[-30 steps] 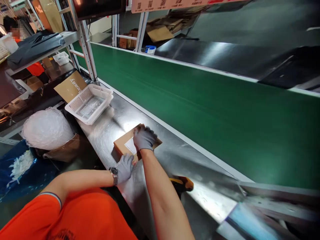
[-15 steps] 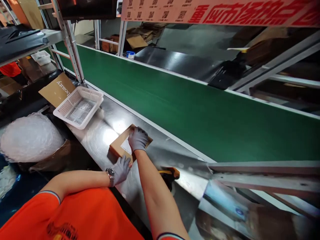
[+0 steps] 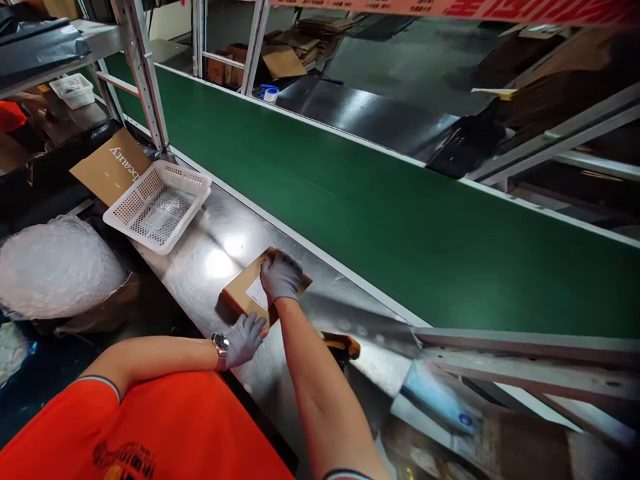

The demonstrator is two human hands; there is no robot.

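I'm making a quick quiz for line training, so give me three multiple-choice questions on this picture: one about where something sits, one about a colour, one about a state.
1. Where is the white basket?
A. on the green belt
B. on the steel table, left of the cardboard box
C. on the upper shelf

2. What colour is the conveyor belt?
A. green
B. blue
C. black

3. How is the cardboard box held?
A. lifted in the air
B. untouched
C. flat on the steel table under both hands

Answers: 1 B, the basket rests on the metal surface to the box's left. 2 A, the belt is plainly green. 3 C, the right hand presses on top and the left hand touches the near edge.
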